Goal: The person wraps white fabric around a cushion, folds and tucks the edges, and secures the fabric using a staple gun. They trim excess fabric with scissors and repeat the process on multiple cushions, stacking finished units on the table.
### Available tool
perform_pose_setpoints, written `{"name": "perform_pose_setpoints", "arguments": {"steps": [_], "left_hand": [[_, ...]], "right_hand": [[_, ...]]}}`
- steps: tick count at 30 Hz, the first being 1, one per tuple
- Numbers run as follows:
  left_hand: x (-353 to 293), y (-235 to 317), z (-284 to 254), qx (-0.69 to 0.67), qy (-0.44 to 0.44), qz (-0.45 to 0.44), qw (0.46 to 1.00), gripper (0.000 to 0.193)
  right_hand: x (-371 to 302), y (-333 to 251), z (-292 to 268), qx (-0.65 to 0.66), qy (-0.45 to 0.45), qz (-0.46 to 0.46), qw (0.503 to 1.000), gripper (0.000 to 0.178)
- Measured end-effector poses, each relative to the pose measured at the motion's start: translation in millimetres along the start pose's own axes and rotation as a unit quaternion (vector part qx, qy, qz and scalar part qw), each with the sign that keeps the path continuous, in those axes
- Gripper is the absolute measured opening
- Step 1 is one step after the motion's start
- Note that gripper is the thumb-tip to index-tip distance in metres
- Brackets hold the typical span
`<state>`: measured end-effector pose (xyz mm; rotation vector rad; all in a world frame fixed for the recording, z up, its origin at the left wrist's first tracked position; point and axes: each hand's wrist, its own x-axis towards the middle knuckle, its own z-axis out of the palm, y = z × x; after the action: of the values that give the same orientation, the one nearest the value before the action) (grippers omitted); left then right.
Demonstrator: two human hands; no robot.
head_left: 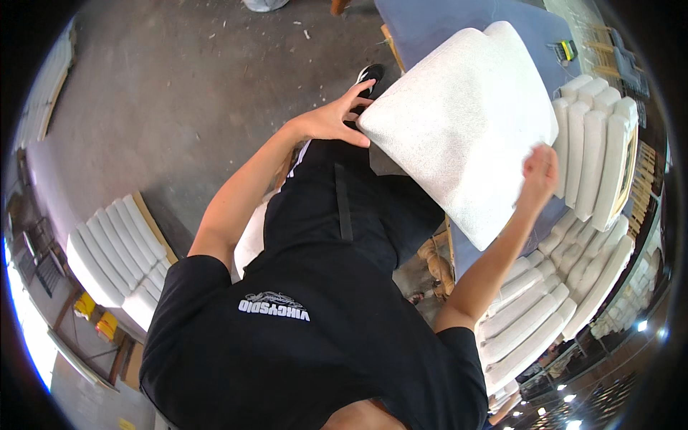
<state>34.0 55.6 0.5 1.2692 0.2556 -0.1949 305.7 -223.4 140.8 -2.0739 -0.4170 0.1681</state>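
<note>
Nearest the camera is a black short-sleeved T-shirt (308,365) with a white print on its chest, filling the lower centre of the frame. One white, four-cornered cushion (459,122) is noted at upper centre-right, lying over a blue-grey tabletop (469,18); a shaded patch shows on its upper face. The left hand (333,118), at upper centre, is spread open around the cushion's left corner, thumb and fingers well apart; a firm grip cannot be confirmed. The right hand (541,172), at centre-right, is blurred, its fingers apparently curled, over the cushion's right edge; whether it grips anything cannot be told. A yellow-and-black tool (566,51) lies on the tabletop at upper right. Rows of white padded pieces (591,150) stand close together at the right of the frame, and further pieces (530,308) are ranged below them. Another white group (118,247) stands at left, by a tan board (154,226). A black shoe (370,74) shows at upper centre on the grey floor (179,86), which bears small pale scraps
</note>
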Motion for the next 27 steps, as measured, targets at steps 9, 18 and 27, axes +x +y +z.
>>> {"name": "perform_pose_setpoints", "arguments": {"steps": [9, 18, 27], "left_hand": [[118, 69, 19, 0.002, 0.055, -0.055, 0.997, 0.119], [55, 41, 105, 0.049, 0.241, 0.138, 0.959, 0.079], [-34, 21, 186, 0.148, -0.181, 0.048, 0.971, 0.046]], "right_hand": [[43, 183, -161, -0.207, 0.147, 0.188, 0.949, 0.035], [107, 118, -188, -0.496, 0.08, -0.064, 0.862, 0.035], [116, -81, -84, 0.04, -0.021, -0.143, 0.989, 0.035]]}}
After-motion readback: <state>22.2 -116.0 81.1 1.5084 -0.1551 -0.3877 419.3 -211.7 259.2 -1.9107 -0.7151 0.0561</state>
